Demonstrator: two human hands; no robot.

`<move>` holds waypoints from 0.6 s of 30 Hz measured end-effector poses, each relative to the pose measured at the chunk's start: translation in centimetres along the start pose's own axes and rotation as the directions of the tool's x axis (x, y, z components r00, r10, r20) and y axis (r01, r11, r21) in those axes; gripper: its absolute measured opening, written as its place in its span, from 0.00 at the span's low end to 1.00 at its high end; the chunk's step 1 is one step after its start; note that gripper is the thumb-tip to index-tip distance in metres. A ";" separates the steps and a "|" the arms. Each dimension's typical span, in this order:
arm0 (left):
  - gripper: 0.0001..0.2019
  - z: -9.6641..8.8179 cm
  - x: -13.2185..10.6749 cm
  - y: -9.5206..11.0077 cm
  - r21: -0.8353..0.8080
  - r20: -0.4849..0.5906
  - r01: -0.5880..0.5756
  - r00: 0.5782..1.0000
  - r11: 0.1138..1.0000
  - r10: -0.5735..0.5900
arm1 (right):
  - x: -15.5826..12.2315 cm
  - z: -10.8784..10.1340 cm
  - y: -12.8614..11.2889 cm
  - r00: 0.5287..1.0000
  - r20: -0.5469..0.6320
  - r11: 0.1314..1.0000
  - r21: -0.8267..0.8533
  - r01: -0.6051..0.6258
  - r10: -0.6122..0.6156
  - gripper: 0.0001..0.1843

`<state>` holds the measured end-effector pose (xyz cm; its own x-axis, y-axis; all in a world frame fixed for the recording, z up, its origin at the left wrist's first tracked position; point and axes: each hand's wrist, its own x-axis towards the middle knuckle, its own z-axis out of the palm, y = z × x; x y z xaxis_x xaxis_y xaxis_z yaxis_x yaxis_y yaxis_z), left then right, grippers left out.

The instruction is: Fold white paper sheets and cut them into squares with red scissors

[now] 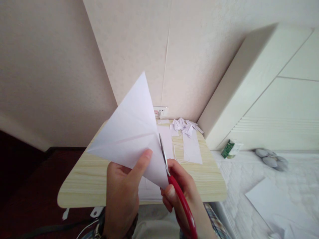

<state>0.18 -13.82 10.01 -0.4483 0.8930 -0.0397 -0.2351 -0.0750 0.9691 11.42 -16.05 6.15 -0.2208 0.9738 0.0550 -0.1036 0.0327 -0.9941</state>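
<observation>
My left hand (123,192) pinches a folded white paper (132,132), a pointed cone-like triangle held up above the small wooden table (82,179). My right hand (183,191) grips red-handled scissors (174,179); their metal blades rise along the right edge of the folded paper, touching it near the lower tip. Both hands are closed around what they hold.
On the table lie white paper strips (191,147) and a heap of small folded paper pieces (185,126) by a wall socket (160,112). A bed with a white headboard (264,89) is on the right, with a green carton (230,148), a grey object (270,159) and paper sheets (266,197).
</observation>
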 end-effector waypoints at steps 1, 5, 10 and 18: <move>0.06 0.1 0.0 -0.1 -0.018 -0.020 -0.020 1.000 1.000 0.020 | 0.0 0.1 0.1 1.000 0.002 1.000 0.026 0.000 0.000 0.24; 0.06 0.4 0.0 -0.4 -0.072 -0.062 -0.045 0.997 0.996 0.041 | 0.0 0.2 0.5 1.000 0.020 0.991 0.132 -0.020 0.018 0.25; 0.06 0.4 0.0 -0.6 -0.095 -0.048 -0.044 0.998 0.995 0.039 | 0.0 0.5 0.4 0.996 0.047 0.978 0.195 -0.080 0.072 0.25; 0.09 0.2 0.0 -1.0 -0.154 -0.034 -0.023 0.999 0.988 0.018 | -0.1 0.6 0.0 0.994 0.056 0.971 0.214 -0.107 0.097 0.24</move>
<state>0.61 -13.65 9.15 -0.4812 0.8761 -0.0308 -0.3549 -0.1625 0.9207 10.84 -16.25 6.20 -0.2836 0.9582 -0.0368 -0.2849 -0.1208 -0.9509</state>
